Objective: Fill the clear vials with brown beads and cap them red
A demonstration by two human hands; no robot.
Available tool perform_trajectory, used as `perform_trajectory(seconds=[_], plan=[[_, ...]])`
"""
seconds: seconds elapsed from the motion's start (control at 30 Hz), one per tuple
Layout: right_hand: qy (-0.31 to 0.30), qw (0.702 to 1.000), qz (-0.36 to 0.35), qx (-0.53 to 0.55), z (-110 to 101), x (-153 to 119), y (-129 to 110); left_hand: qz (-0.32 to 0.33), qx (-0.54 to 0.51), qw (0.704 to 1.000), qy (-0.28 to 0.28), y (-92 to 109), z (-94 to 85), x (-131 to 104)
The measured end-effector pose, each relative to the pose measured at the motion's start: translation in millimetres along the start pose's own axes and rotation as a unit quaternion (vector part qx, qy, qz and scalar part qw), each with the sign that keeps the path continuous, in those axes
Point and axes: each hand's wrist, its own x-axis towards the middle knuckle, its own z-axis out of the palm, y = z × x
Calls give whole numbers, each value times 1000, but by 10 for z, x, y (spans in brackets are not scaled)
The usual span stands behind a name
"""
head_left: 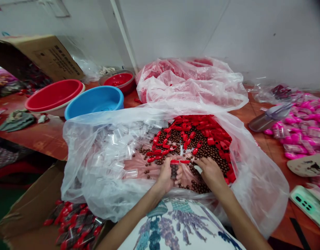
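My left hand (166,174) is closed around a small clear container (174,171) that looks full of brown beads. At its top is a red flip cap (178,161), its lid stretching out to the right. Just right of the cap, my right hand (209,171) reaches over the brown beads (212,151) with its fingers stretched out. A small white piece (198,169) shows by its thumb; I cannot tell whether it is held or worn. Loose red caps (186,139) lie among the beads, and clear empty containers (114,149) are heaped to the left, all on white plastic sheeting (256,173).
Behind stand a blue basin (94,100), a red basin (54,95) and a plastic bag of red pieces (191,80). At lower left, a cardboard box (27,215) holds red-capped containers (76,225). Pink pieces (305,121), a tumbler (269,118) and a phone (309,205) lie right.
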Motion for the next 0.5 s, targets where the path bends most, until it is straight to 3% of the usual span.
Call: perform_trajectory(seconds=[0.5], plan=[[35, 998, -48, -3, 2, 7, -68, -15, 27, 999, -30, 111, 126, -78]])
